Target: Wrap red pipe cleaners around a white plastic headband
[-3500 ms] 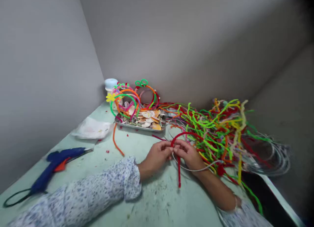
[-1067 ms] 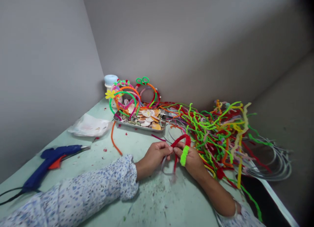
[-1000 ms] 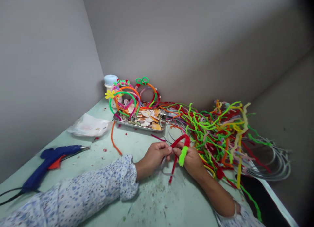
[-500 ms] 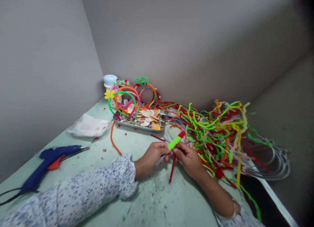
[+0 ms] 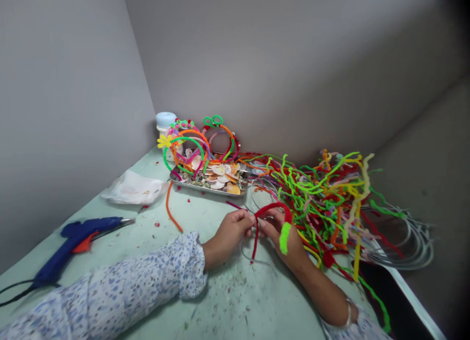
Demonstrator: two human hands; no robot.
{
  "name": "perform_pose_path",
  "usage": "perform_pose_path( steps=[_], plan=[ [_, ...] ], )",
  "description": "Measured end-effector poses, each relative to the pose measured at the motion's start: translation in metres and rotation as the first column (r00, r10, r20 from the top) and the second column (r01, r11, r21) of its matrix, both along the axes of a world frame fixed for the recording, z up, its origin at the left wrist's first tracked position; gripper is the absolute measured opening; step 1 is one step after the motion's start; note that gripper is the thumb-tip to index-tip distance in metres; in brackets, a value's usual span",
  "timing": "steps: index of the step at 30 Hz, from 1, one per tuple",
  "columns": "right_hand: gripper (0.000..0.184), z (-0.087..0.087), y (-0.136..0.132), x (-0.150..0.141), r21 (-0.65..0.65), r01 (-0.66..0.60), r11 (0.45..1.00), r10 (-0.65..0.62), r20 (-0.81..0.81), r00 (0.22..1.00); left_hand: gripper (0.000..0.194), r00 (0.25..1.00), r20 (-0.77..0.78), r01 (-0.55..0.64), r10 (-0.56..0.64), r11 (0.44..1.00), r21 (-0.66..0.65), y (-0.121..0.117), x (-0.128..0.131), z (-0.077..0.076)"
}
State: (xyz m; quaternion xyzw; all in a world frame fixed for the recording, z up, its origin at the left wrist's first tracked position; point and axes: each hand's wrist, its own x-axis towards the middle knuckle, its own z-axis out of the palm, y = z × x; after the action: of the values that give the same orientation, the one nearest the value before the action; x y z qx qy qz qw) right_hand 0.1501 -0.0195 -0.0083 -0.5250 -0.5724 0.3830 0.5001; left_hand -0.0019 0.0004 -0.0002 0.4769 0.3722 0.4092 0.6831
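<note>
Between my two hands is a headband, its arched part wrapped in red pipe cleaner and one end wrapped in bright green. The green end lies in front of my right hand. My left hand pinches the band where the red wrapping stops. Right there my right thumb and fingers are closed on the red pipe cleaner, whose loose tail hangs down. A thin grey bare stretch of the band curves below the fingers. The fingertips partly hide the exact grip.
A metal tray of shells stands behind, with finished headbands and a blue-lidded jar. Tangled pipe cleaners and wire hoops fill the right. At left are a blue glue gun and a plastic bag.
The headband has been turned in the hands. Its green end has swung from between the fingertips to over my right hand, and the red wrapped arch now shows.
</note>
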Motion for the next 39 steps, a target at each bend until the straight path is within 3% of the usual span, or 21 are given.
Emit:
perform_pose_path(
  steps=[4, 10, 15, 19, 22, 28, 39],
  plan=[
    [0.029, -0.0012, -0.0016, 0.0009, -0.009, 0.008, 1.0, -0.008, -0.104, 0.995, 0.025, 0.995, -0.096, -0.009, 0.015, 0.998, 0.06, -0.0009, -0.0004, -0.0014],
    [0.03, 0.0022, -0.0017, 0.002, -0.121, 0.051, 0.991, -0.073, -0.18, 0.981, 0.032, 0.99, -0.11, 0.095, -0.089, 0.994, 0.055, -0.0033, -0.0022, 0.0035],
    [0.031, 0.0016, 0.0044, 0.0045, -0.206, -0.065, 0.976, -0.056, -0.532, 0.845, 0.027, 0.995, -0.058, 0.085, -0.08, 0.993, 0.079, -0.0009, -0.0025, 0.0053],
    [0.027, 0.0035, 0.0045, 0.0057, -0.248, -0.188, 0.95, -0.023, -0.657, 0.754, 0.02, 0.995, -0.066, 0.08, -0.073, 0.989, 0.121, -0.0006, -0.0026, 0.005],
    [0.024, 0.0042, 0.0028, 0.0057, -0.253, -0.238, 0.938, -0.003, -0.692, 0.722, 0.021, 0.994, -0.068, 0.087, -0.079, 0.99, 0.112, -0.0002, -0.003, 0.0047],
    [0.022, 0.0028, 0.0016, 0.0056, -0.249, -0.28, 0.927, 0.031, -0.694, 0.72, 0.032, 0.976, -0.079, 0.209, -0.202, 0.974, 0.092, 0.0009, -0.004, 0.0046],
    [0.024, 0.0029, 0.0002, 0.0025, -0.268, -0.28, 0.922, 0.027, -0.676, 0.736, 0.029, 0.977, -0.024, 0.212, -0.211, 0.974, 0.076, 0.0017, -0.0035, -0.0023]
  ],
)
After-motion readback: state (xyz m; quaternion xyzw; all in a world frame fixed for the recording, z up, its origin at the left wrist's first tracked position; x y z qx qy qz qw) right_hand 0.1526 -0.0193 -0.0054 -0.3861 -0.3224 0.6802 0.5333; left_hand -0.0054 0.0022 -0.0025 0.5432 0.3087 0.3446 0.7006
